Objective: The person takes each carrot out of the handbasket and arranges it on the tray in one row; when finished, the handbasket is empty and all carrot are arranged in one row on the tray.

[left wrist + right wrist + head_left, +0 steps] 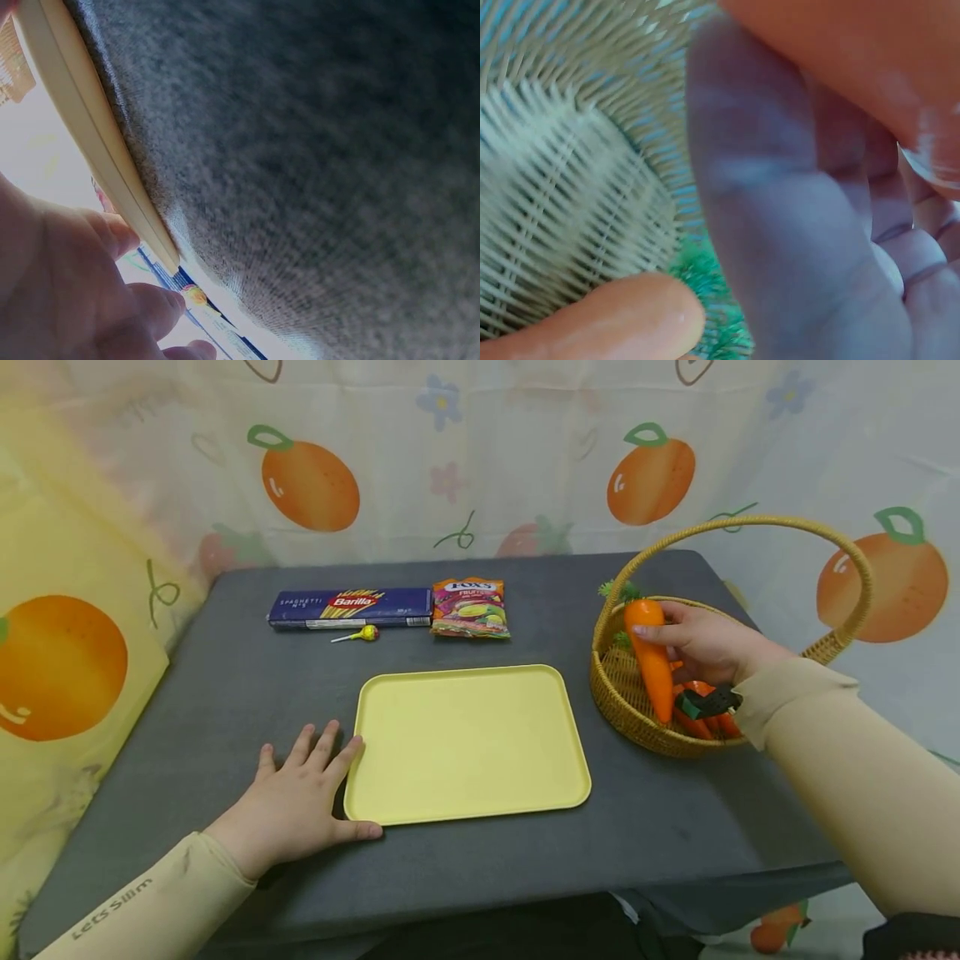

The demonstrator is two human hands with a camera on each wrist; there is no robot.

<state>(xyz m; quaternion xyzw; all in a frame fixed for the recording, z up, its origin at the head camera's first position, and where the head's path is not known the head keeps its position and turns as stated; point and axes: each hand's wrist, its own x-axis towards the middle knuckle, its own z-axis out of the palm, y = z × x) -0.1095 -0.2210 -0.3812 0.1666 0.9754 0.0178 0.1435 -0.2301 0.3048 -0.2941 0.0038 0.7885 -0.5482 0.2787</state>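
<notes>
My right hand (705,639) grips an orange toy carrot (650,664) over the wicker basket (637,727), thumb across its near side. The carrot points downward, its green top partly behind the basket's rim. Other orange pieces (701,714) lie inside the basket, partly hidden by my hand and wrist. In the right wrist view, a second orange carrot-like piece (622,322) lies on the woven bottom near green fronds (712,292). My left hand (292,810) rests with fingers spread at the left edge of a yellow tray (468,743). Its index finger and thumb touch the tray's rim.
A blue spaghetti box (315,607), a small wrapped lollipop (367,633) and a Fox's candy bag (471,610) lie behind the tray on the grey-covered table (247,693). The basket's tall handle (750,521) arches above my right hand. A fruit-patterned curtain (480,468) hangs behind.
</notes>
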